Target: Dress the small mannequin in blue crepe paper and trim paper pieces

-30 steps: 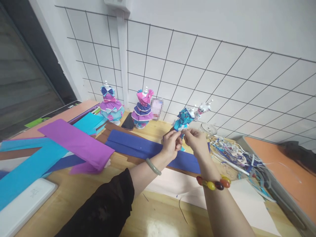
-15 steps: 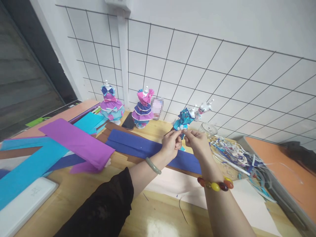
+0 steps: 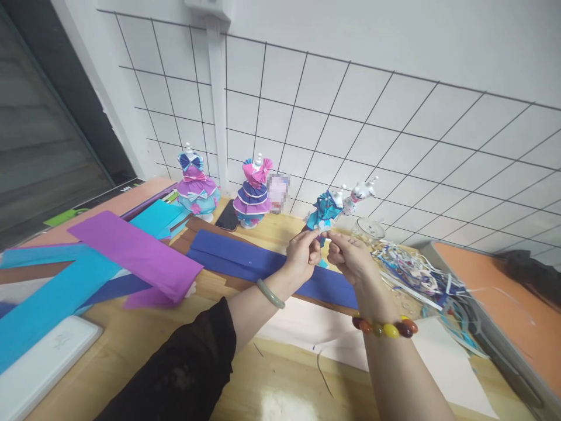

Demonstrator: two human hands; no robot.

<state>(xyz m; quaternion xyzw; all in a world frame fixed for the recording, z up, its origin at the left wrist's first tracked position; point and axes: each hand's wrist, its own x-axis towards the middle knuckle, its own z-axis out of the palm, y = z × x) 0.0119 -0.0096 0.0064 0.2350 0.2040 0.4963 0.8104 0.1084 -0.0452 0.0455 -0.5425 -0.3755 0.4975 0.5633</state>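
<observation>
My left hand is closed, thumb and finger pinched together, and a jade-green bangle circles its wrist. Close beside it my right hand pinches too, above a bracelet of coloured beads. Between the fingertips is something pale and small that I cannot make out. Just behind them stands a mini dress form in a ruffled teal paper dress, with small white pieces low on its front. Beneath both forearms lies a long folded strip of dark blue crepe paper.
Two dress forms in purple, pink and blue paper dresses stand at the back left. A bare patterned form, a clear bowl and tangled paper scraps are right. Purple crepe paper and a white device lie left.
My right hand has shifted slightly right, its wrist turning a little. The fingertips are a bit farther apart. My left hand stays nearly in place.
</observation>
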